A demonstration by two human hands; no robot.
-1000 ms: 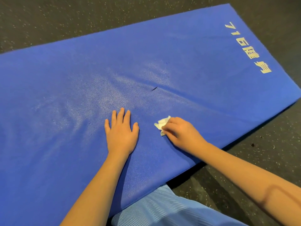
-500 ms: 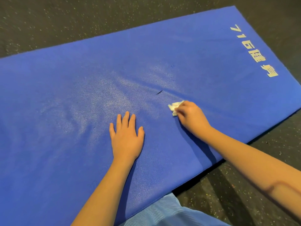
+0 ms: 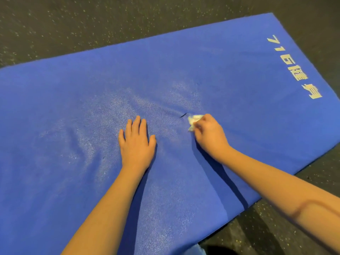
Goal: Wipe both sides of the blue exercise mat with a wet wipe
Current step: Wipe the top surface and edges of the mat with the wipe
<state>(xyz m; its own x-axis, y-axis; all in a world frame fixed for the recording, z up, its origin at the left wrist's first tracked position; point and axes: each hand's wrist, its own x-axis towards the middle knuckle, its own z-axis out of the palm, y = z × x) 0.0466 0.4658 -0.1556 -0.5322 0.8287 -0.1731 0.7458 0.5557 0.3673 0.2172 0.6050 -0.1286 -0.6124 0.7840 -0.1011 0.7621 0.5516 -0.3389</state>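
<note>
Finds blue exercise mat (image 3: 220,70) flat on speckled floor (image 3: 73,19). Notes left hand (image 3: 137,144) spread flat at mat centre, holding nothing. Notes right hand (image 3: 209,133) at its 3 o'clock, curled round wet wipe (image 3: 194,120), on mat.

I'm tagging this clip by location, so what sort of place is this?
Probably a gym or fitness room: a blue exercise mat with pale printed lettering lies on dark speckled flooring like gym rubber tiles.
</note>
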